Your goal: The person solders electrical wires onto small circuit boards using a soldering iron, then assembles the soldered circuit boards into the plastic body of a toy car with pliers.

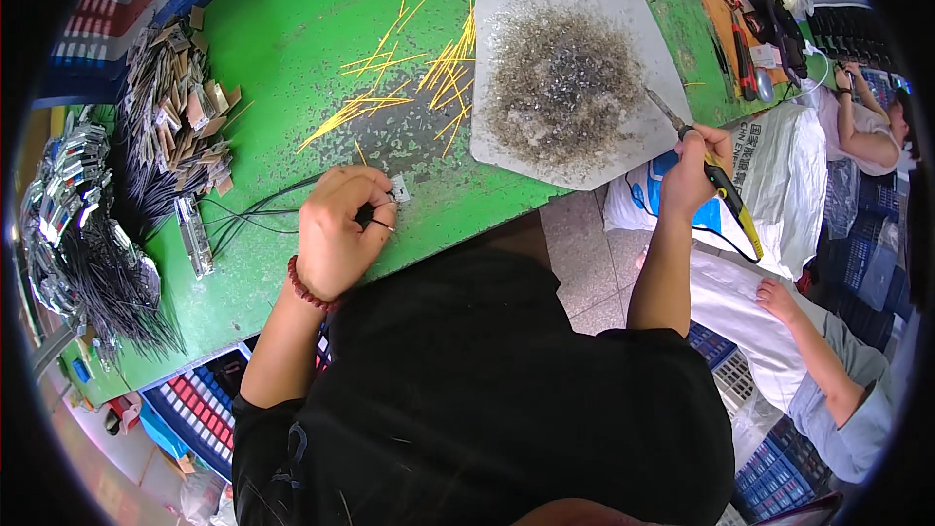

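Note:
My right hand [693, 175] is wrapped round a yellow and black soldering iron [737, 209]. Its thin metal tip points up and left, over the right part of a pale board [502, 127] with a dark, crusty patch of residue. My left hand [341, 229], with a beaded bracelet at the wrist, is closed on a black cable [268, 212] near the bench's front edge. A short cable end sticks out past the fingers. Close to the fingertips lies a small silvery piece [399, 188]. Thin yellow sticks [365, 109], probably solder or sleeving, are scattered on the green bench [292, 19].
Bundles of black cables with cardboard pieces [180, 107] and silvery metal parts [73, 195] cover the left end. One metal part [193, 237] lies apart. Red-handled pliers [744, 63] and other tools lie far right. Beside me are white sacks [769, 175] and another person's arm [818, 356].

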### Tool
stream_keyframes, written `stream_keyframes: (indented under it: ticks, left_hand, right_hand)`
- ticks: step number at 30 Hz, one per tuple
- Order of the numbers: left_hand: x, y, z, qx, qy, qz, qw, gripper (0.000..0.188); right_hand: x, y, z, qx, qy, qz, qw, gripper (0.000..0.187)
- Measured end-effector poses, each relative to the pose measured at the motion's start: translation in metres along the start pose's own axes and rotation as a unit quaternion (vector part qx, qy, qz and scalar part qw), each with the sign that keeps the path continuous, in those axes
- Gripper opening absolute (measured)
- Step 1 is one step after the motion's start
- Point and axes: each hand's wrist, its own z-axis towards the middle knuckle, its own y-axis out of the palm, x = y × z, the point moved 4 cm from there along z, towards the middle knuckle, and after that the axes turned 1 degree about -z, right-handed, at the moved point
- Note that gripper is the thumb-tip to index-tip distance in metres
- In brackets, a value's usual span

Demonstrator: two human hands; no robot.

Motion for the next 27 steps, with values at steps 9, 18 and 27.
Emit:
stream_keyframes:
  ticks: [9, 18, 27]
  left_hand:
    - [0.0, -0.001, -0.001, -0.014, 0.0, 0.001, 1.0, 0.012]
    - [-0.001, -0.005, -0.006, -0.003, -0.008, 0.003, 1.0, 0.011]
    - [-0.005, 0.002, -0.002, 0.025, 0.04, -0.011, 0.999, 0.009]
  right_hand:
    - [0.006, -0.003, -0.004, -0.026, -0.019, -0.052, 0.998, 0.003]
    - [-0.006, 0.013, -0.018, -0.044, -0.016, 0.016, 0.999, 0.007]
    - [-0.069, 0.082, -0.13, -0.338, -0.003, 0.16, 0.927, 0.024]
